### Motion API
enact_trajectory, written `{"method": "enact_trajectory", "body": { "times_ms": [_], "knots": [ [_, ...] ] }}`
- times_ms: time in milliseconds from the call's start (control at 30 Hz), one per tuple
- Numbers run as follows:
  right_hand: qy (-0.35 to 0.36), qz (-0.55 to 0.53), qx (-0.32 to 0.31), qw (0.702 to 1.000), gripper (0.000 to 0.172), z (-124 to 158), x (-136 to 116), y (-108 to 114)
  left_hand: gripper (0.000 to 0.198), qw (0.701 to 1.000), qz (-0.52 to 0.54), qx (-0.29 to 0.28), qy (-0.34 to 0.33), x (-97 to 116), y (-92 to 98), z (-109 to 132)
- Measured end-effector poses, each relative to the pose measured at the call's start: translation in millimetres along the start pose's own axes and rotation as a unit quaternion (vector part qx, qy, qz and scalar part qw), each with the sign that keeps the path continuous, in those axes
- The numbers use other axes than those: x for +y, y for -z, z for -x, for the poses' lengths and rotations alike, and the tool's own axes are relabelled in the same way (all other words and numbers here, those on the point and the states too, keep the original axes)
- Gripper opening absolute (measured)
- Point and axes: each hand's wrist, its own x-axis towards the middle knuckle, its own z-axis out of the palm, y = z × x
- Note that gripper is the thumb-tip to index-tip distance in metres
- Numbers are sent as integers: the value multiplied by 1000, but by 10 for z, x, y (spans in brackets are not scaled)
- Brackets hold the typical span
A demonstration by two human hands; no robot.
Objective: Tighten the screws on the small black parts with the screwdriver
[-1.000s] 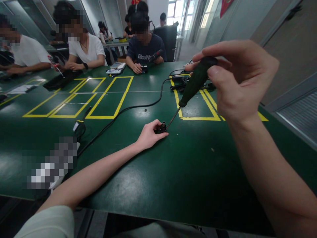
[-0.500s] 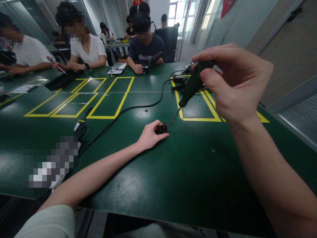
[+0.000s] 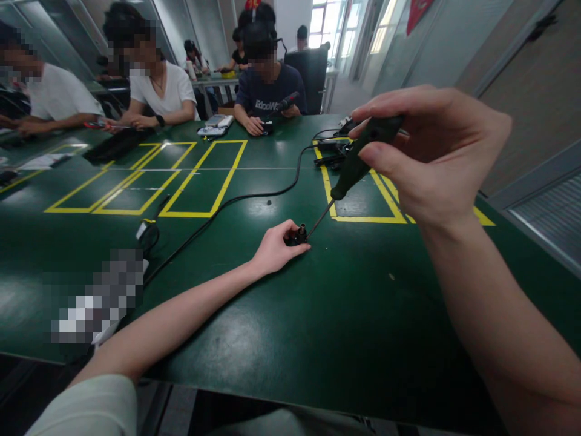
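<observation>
At centre frame the left hand [image 3: 275, 248] closes thumb and fingers on a small black cylindrical part [image 3: 297, 235], pinning it to the glossy dark green tabletop [image 3: 345, 327]; at upper right the right hand [image 3: 436, 157] pinches the end of a slim green-handled steel screwdriver [image 3: 358, 163] in curled fingertips, tip at the part. Probable hazard: the shaft slants steeply and the grip sits high, so the tip may skid off and strike the adjacent left fingers

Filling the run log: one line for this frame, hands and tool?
left hand holds small black part on green table | right hand grips screwdriver, tip at part | black cable behind
</observation>
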Motion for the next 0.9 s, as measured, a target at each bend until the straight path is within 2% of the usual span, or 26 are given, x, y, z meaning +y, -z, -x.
{"method": "enact_trajectory", "body": {
  "times_ms": [333, 467, 733, 900],
  "knots": [
    [-46, -3, 31, 998, 30, 19, -41, -70, 29, 1000, 3, -2, -5, -14, -3, 1],
    [-40, 9, 29, 999, 25, 24, -16, -40, 28, 1000, 0, -4, -8, -15, -5, 1],
    [-40, 31, 44, 998, 30, 24, -1, -45, 28, 1000, -5, -4, -8, -38, -17, 0],
    [-9, 17, 21, 1000, 27, 10, -4, -41, 28, 1000, -1, -1, -9, -33, -21, -1]
  ]
}}
